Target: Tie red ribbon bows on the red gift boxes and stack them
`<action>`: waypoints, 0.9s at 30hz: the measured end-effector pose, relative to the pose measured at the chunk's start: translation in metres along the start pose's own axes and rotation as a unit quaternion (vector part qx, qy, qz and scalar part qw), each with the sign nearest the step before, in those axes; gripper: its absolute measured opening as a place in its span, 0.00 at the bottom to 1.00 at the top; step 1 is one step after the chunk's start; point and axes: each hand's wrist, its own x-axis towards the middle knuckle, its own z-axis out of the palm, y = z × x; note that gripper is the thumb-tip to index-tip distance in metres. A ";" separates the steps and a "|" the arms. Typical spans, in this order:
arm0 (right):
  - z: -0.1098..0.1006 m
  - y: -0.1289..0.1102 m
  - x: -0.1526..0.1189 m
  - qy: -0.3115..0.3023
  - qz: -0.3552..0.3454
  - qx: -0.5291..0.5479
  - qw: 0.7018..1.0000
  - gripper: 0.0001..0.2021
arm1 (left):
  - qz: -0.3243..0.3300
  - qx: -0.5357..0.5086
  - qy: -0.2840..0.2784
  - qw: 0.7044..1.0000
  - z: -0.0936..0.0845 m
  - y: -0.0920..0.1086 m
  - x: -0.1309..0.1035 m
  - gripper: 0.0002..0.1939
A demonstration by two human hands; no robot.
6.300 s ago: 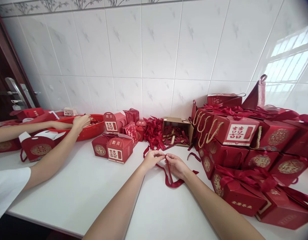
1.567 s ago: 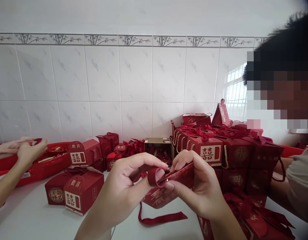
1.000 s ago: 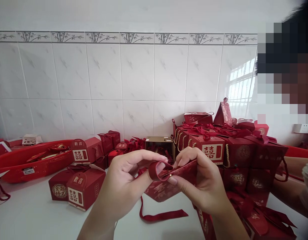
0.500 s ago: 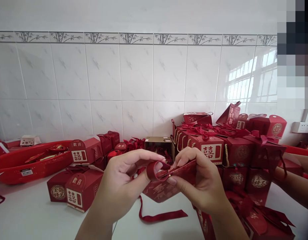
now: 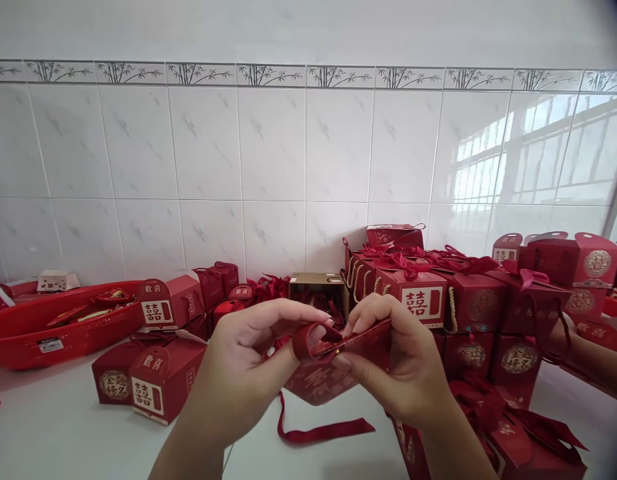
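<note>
In the middle of the head view, both hands hold a dark red box with pale lettering, tilted above the white table. My left hand pinches a loop of red ribbon at the box's top edge, fingers bent round it. My right hand grips the top of the box between thumb and fingers, near a small shiny spot. The fingertips of both hands almost meet. A loose end of red ribbon hangs or lies below the box; where it joins is hidden.
Stacked red gift boxes with bows fill the right. More boxes stand at the left beside a red basin. An open cardboard box is behind my hands. Another person's arm reaches in from the right.
My hands and the held box have barely moved. At the right, the other person's arm has shifted, and the slanted box that stood on top of the stack is gone from there.
</note>
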 end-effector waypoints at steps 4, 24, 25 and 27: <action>0.000 0.000 0.000 -0.003 0.001 0.007 1.000 0.12 | -0.011 -0.018 0.016 1.000 0.003 0.001 -0.001 0.05; -0.005 0.002 -0.001 0.011 -0.066 -0.011 0.998 0.13 | 0.026 -0.026 -0.035 0.999 0.001 0.000 -0.003 0.15; -0.005 0.002 -0.001 0.010 -0.067 -0.010 0.998 0.13 | 0.030 -0.024 -0.035 0.999 0.001 0.001 -0.003 0.15; -0.005 0.003 -0.001 0.005 -0.064 -0.007 0.998 0.13 | 0.040 -0.015 -0.033 0.999 0.001 0.002 -0.004 0.16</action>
